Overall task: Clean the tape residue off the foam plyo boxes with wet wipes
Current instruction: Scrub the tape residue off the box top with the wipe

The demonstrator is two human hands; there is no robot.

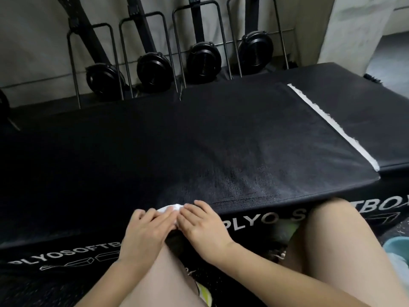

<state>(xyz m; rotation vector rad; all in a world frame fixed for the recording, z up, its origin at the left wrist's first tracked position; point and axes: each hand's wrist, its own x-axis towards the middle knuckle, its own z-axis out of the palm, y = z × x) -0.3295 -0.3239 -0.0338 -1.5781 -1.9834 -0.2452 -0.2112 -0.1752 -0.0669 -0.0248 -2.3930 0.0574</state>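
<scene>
A crumpled white wet wipe (171,211) is pressed against the near top edge of the large black foam plyo box (177,147), at about 6 o'clock in the view. The wipe is covered by both hands: the left hand (147,231) is laid on it from 7 o'clock and the right hand (199,227) from 5 o'clock, with the fingers of each held nearly straight and flat, so nothing is clasped and the wipe is only pushed down under the fingertips. A small bunched part of the wipe is seen beyond the fingertips, toward 12 o'clock, and another sliver between the two hands. A damp, streaked patch is visible on the box top just beyond the hands, toward 1 o'clock. A ragged white strip of tape residue (332,127) runs along the seam at 2 o'clock, where a second black foam box (365,111) is butted against the first. White lettering (261,222) is printed on the front face of the box. Four black round fan housings on metal frames (155,67) are stood against the wall at 12 o'clock. A pale blue tub (398,249) is glimpsed at 4 o'clock.
</scene>
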